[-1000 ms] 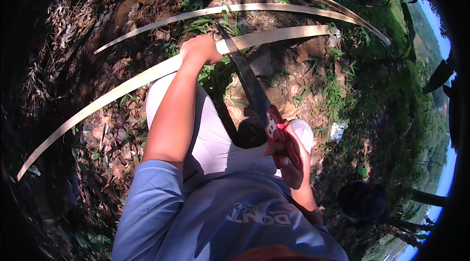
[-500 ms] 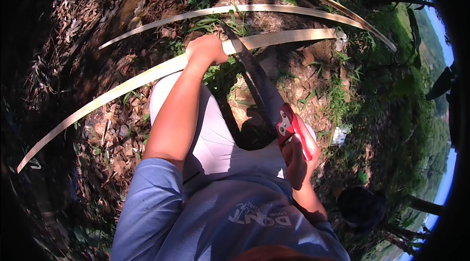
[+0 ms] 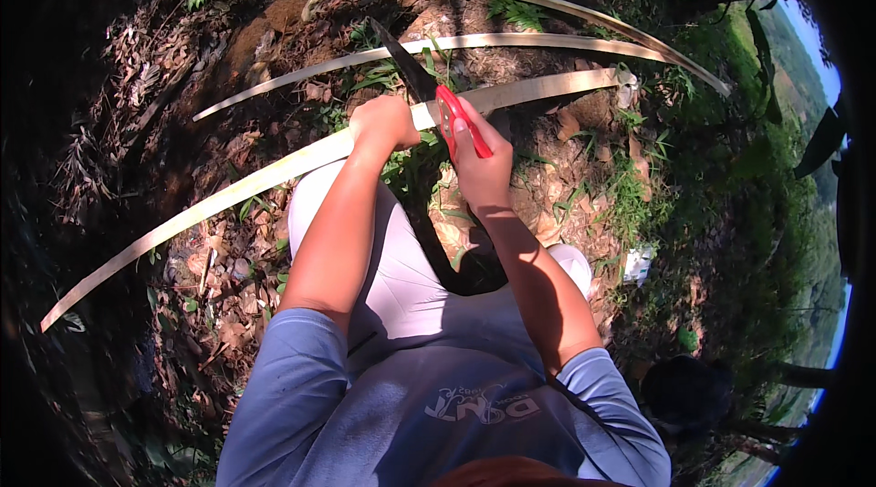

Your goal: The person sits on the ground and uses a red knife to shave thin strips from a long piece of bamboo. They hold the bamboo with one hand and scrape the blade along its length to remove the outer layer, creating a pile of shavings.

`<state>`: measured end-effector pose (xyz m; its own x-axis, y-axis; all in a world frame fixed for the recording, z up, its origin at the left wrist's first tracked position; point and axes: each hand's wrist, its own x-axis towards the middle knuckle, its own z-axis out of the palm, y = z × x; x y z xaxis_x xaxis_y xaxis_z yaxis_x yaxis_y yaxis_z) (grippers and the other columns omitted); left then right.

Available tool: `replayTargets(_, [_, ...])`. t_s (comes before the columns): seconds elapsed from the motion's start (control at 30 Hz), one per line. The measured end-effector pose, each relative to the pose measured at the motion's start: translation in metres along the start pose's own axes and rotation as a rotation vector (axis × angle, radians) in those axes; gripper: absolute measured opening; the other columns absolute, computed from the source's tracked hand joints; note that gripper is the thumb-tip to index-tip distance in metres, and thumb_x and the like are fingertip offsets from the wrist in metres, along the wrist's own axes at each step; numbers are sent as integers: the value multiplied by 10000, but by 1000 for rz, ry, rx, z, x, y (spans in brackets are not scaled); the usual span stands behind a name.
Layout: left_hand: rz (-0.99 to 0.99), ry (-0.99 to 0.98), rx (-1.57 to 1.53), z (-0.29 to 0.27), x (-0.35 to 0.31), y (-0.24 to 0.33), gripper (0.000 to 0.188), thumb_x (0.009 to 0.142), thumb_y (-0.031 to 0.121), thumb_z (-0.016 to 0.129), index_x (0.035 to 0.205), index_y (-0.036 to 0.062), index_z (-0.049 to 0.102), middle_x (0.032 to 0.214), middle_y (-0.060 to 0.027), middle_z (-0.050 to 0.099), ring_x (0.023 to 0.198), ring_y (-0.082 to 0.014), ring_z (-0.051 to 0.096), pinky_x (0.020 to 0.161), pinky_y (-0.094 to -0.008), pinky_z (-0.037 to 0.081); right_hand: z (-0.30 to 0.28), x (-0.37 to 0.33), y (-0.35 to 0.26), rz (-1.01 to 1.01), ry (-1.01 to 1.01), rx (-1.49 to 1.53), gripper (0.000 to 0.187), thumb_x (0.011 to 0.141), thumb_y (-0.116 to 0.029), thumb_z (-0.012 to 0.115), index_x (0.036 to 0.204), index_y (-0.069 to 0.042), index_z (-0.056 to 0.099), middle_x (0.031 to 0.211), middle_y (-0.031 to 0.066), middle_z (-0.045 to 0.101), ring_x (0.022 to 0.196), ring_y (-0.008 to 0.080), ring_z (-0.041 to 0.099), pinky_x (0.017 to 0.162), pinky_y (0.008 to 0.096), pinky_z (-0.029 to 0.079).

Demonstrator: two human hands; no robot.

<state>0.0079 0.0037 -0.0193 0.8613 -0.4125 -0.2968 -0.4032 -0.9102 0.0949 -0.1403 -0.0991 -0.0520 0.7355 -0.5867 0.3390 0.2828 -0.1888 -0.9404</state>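
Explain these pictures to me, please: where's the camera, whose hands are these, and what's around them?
There's no machine here: these are a person's bare hands, seen looking down from a camera worn on the head. Its wide lens bends edges, so curves may be exaggerated. The left hand has its grip on a long pale strip. The right hand holds a red-handled saw across that strip. Two similar strips lie beyond, on leafy ground.
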Motion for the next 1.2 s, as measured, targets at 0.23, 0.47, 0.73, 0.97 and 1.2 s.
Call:
replayTargets(0.23, [6, -5, 1, 2, 0, 4, 348, 748, 226, 772, 1041, 56, 851, 1105, -168, 826, 1052, -325, 809, 930, -419, 631, 21, 29, 23, 76, -16, -32, 424, 1084, -182, 667, 1459, 17, 665, 1132, 129, 797, 979, 94, 676, 872, 290, 548])
replayTargets(0.47, [-30, -77, -31, -5, 2, 0, 354, 716, 198, 772, 1030, 58, 853, 1103, -159, 828, 1049, -308, 812, 916, -413, 633, -6, -23, 8, 77, -18, 64, 468, 1093, -199, 663, 1523, -16, 622, 1148, 74, 764, 1010, 61, 642, 900, 261, 537])
replayTargets(0.73, [-2, -85, -9, -5, -3, 7, 348, 702, 178, 749, 1016, 67, 849, 1089, -139, 828, 1030, -302, 813, 899, -397, 632, -108, -137, -24, 398, -72, 58, 499, 1113, -197, 632, 1565, 3, 567, 805, -33, 599, 649, 21, 489, 593, 206, 399])
replayTargets(0.97, [-17, -99, -17, -3, 7, 0, 367, 706, 186, 772, 1049, 78, 846, 1120, -131, 826, 1055, -294, 807, 914, -399, 628, -158, -218, -114, 408, -57, -178, 505, 1097, -210, 632, 1546, 19, 587, 828, -50, 605, 690, 30, 495, 619, 226, 401])
replayTargets(1.2, [-7, -70, -42, -7, -5, 6, 365, 733, 177, 772, 1076, 75, 845, 1156, -149, 821, 1071, -308, 804, 941, -403, 627, -150, -208, -144, 391, 7, -174, 530, 1108, -219, 562, 1534, 96, 556, 679, -48, 551, 585, 17, 440, 563, 223, 330])
